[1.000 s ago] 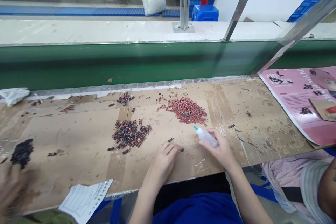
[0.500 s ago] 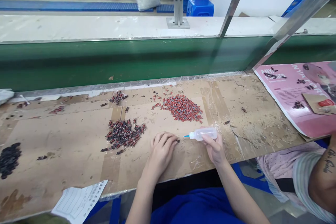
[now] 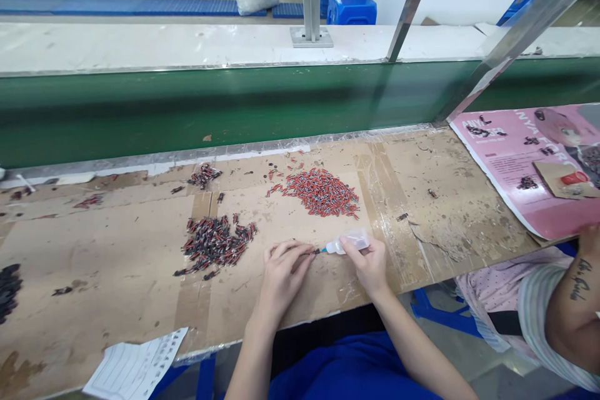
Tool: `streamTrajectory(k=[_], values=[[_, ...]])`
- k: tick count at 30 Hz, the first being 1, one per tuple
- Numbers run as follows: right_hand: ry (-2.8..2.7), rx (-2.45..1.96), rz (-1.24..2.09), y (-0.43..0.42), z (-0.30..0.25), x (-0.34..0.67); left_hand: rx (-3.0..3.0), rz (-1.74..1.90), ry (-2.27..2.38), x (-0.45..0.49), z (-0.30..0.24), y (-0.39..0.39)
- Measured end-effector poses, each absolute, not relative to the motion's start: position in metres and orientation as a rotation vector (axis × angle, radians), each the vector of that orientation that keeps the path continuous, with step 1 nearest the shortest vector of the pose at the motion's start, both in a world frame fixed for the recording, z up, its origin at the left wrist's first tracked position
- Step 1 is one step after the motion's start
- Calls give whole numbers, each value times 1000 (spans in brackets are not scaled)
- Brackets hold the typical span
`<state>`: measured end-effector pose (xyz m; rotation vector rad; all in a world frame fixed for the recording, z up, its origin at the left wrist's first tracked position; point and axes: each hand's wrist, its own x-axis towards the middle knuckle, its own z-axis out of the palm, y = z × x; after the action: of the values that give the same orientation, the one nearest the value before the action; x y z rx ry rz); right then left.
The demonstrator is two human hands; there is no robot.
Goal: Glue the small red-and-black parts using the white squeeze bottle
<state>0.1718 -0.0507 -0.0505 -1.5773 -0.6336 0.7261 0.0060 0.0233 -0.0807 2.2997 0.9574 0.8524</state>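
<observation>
The squeeze bottle [image 3: 360, 237] is smooth, translucent plastic; the cardboard [image 3: 117, 275] is matt, rough where scuffed and stained, crossed by glossy strips of tape [image 3: 382, 181]. The green panel [image 3: 281, 106] is smooth with a dull shine, the white ledge [image 3: 140, 47] glossy, and the post [image 3: 310, 0] bare grey metal. The printed sheet [image 3: 134, 365] looks like matt paper, the pink poster [image 3: 497, 169] slick paper, the stool [image 3: 351, 8] shiny plastic, and the blue shirt [image 3: 347, 369] matt cloth.

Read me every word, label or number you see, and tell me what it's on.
"ANYA": pink poster, partly covered.
"NYA FOR": same poster, slanting, partly covered.
Poster's other print: too small or covered.
Paper sheet: marks too small.
Co-worker's arm: lettering too blurred.
</observation>
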Motion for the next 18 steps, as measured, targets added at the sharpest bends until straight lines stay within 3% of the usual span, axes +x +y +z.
streamTrajectory(k=[18], values=[[-588, -1588, 706, -52, -54, 173, 2297, 872, 988, 6, -78, 23]])
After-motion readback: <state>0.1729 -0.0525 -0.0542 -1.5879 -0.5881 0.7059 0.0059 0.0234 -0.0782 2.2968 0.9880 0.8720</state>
